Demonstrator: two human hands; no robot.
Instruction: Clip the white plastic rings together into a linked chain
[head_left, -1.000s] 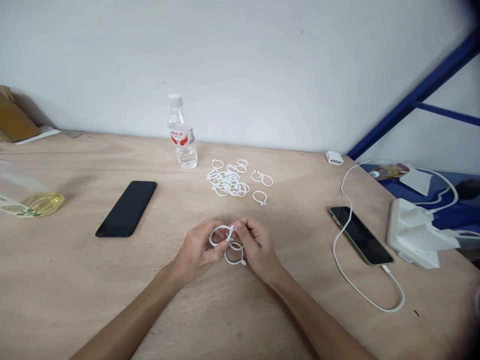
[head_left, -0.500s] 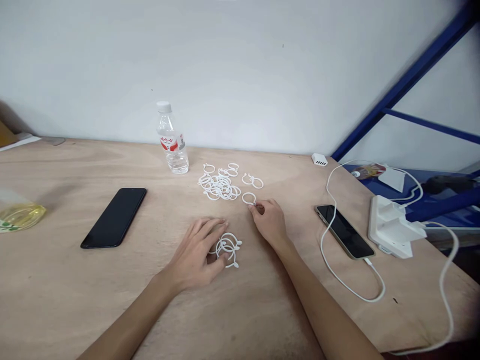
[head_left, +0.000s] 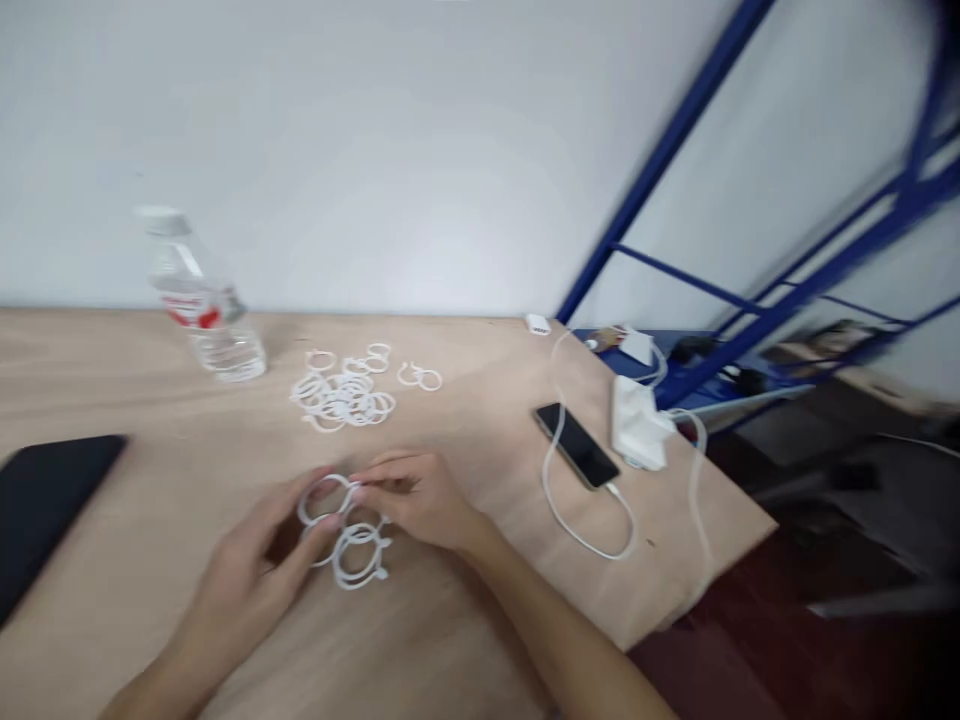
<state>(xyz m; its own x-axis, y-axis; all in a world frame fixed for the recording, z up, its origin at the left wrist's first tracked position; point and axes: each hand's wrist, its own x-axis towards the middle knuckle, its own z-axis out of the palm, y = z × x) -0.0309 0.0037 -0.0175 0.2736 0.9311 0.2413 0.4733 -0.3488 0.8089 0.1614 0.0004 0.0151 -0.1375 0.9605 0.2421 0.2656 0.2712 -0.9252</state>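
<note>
My right hand [head_left: 424,500] pinches a thin white plastic ring [head_left: 302,508] at the small knob on its right side. On the ring's left, the thumb and fingers of my left hand [head_left: 244,570] close around its edge. Just below and to the right, several more white rings [head_left: 339,562] with small knobs lie overlapping on the table, partly hidden by the held ring and my fingers. Farther back is a larger loose pile of white rings [head_left: 343,400], with a few lying apart at its right. The picture is somewhat blurred.
A clear water bottle [head_left: 217,335] stands behind the pile at left. A black phone [head_left: 56,500] lies at the left edge. On the right are a charging phone [head_left: 577,445], a white power strip [head_left: 637,425] and its cables. Blue metal bars [head_left: 660,170] rise beyond the wooden table [head_left: 480,400].
My right hand has brought the ring from beside the pile toward me, to my left hand, which now grips it too. The view has swung to the right.
</note>
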